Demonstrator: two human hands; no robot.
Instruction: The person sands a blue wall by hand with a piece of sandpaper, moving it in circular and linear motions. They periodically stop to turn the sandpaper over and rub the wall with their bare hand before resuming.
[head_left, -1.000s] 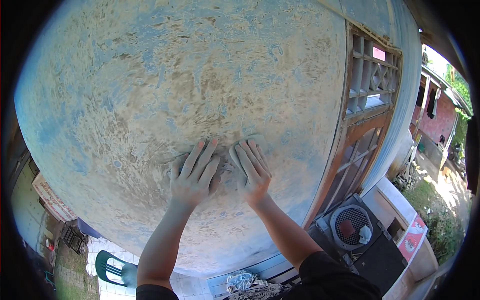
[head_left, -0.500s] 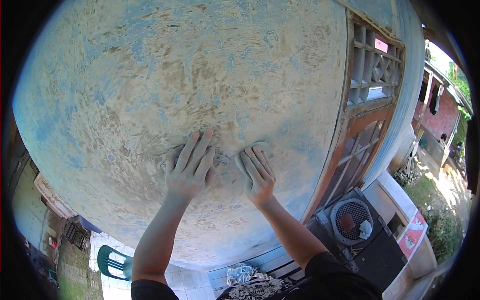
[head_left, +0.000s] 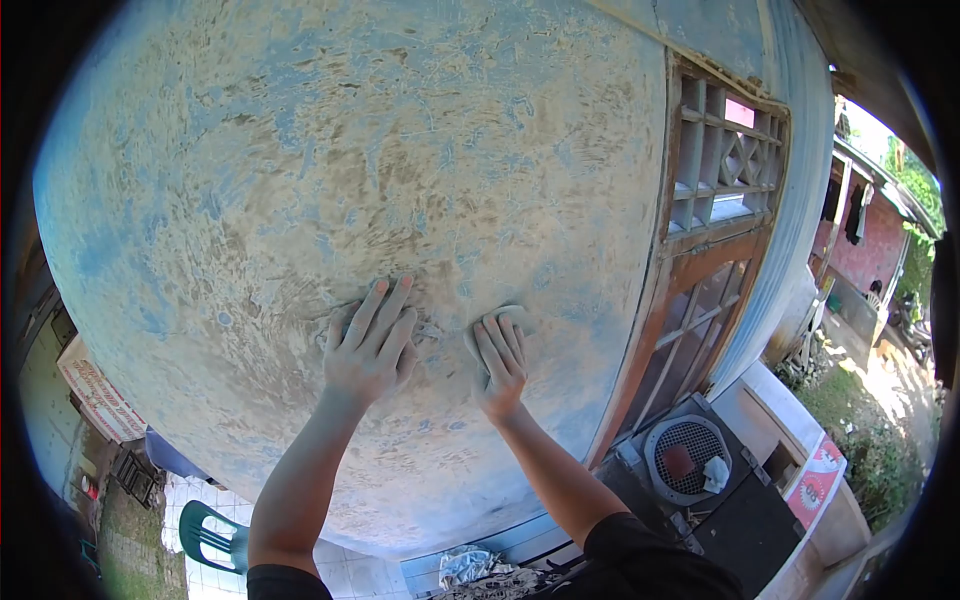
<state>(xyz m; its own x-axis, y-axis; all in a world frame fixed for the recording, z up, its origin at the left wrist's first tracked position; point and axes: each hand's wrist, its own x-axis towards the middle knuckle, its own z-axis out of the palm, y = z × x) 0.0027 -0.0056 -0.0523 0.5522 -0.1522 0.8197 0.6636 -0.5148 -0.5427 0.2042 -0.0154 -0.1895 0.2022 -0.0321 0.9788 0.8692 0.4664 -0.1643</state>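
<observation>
A large wall (head_left: 480,180) with worn, patchy blue and beige paint fills most of the view. My left hand (head_left: 365,350) lies against it with the fingers stretched out and spread. Grey, crumpled-looking material or scuffed paint shows around those fingers; I cannot make out which. To the right, my right hand (head_left: 498,360) presses a flat grey sanding pad (head_left: 518,317) to the wall, its fingers side by side over it. Only the pad's edges show. Pale dust coats both hands.
A wooden-framed window (head_left: 700,250) borders the wall on the right. Below it stands a black loudspeaker box (head_left: 690,460). A green plastic chair (head_left: 205,535) is at the lower left, and a crumpled cloth (head_left: 468,566) lies at bottom centre.
My right hand and the pad have shifted slightly left and down. My left hand has also moved a little down and left. The camera view has shifted slightly.
</observation>
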